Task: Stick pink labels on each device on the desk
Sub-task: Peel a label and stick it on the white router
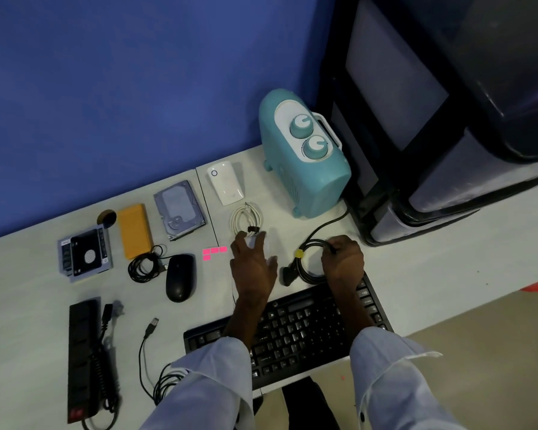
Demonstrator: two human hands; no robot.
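Observation:
Several pink labels (pixel 214 252) lie on the desk (pixel 416 268) between the black mouse (pixel 180 277) and my left hand (pixel 253 262). That hand rests spread on the desk, its fingertips touching the lower end of the coiled white cable (pixel 246 218). My right hand (pixel 343 259) grips the coiled black power cord (pixel 306 259) of the teal heater (pixel 302 156). Other devices: white router (pixel 225 183), hard drive (pixel 179 209), orange case (pixel 135 229), drive caddy (pixel 84 254), black keyboard (pixel 292 333), power strip (pixel 83 358).
A black USB cable (pixel 149 352) trails at the front edge, and a small black coiled cable (pixel 143 266) lies beside the mouse. A blue partition stands behind the desk. A dark computer tower (pixel 432 119) stands at the right.

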